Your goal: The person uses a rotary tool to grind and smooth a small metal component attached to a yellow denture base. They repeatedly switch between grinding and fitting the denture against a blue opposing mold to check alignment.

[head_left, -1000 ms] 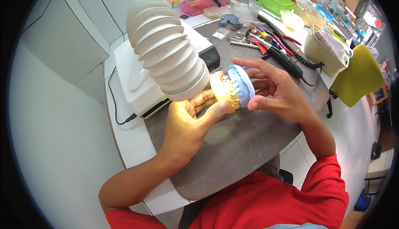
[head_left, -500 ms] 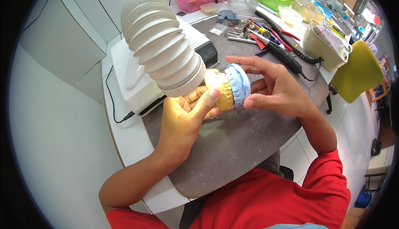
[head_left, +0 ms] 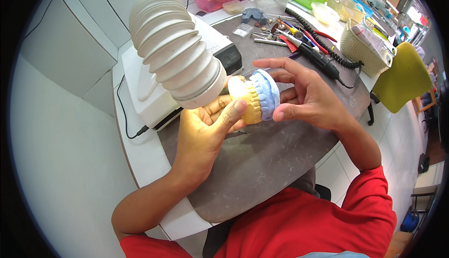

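Re-angled beside the hose (head_left: pixel 173 52), yellow tooth model (head_left: pixel 252 107) pinched in left hand (head_left: pixel 202 129) meets blue model (head_left: pixel 267 96) in half-curled right hand (head_left: pixel 308 100), apparently aligning, needing steadiness.

The yellow cast (head_left: pixel 248 99) and blue cast (head_left: pixel 266 94) have turned slightly.

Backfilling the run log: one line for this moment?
left hand: holds yellow cast | right hand: at blue cast | casts: teeth together
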A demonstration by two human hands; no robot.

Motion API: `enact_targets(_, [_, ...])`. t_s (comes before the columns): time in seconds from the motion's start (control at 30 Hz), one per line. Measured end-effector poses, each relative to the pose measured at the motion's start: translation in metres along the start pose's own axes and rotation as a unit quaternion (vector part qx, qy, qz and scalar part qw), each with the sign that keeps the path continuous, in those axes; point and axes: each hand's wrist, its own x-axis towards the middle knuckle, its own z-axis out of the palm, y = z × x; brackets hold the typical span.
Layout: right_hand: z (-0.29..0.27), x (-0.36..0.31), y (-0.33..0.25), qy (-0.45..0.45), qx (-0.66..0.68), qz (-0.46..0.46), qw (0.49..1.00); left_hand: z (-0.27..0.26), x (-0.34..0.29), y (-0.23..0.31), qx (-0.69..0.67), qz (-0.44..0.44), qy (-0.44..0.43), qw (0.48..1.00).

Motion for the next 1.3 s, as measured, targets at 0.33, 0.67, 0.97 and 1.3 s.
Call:
enact_targets(0.33, [0.006, -0.004, -0.003, 0.045, -0.041, 0.015, 0.998, 0.003, 0.001, -0.004, -0.051, 0.021, 0.012, 0.998])
enact_targets(0.67, [0.024, -0.006, 0.003, 0.104, -0.409, -0.186, 0.888, 0.014, -0.005, -0.014, -0.082, 0.008, 0.025, 0.996])
enact_targets(0.97, [0.022, -0.002, 0.002, 0.128, -0.429, -0.307, 0.84, 0.028, -0.012, -0.018, -0.099, 0.085, 0.028, 0.991])
enact_targets(1.3, [0.016, -0.006, 0.017, 0.127, -0.265, -0.33, 0.897, 0.022, -0.018, -0.011, -0.05, 0.11, -0.033, 0.992])
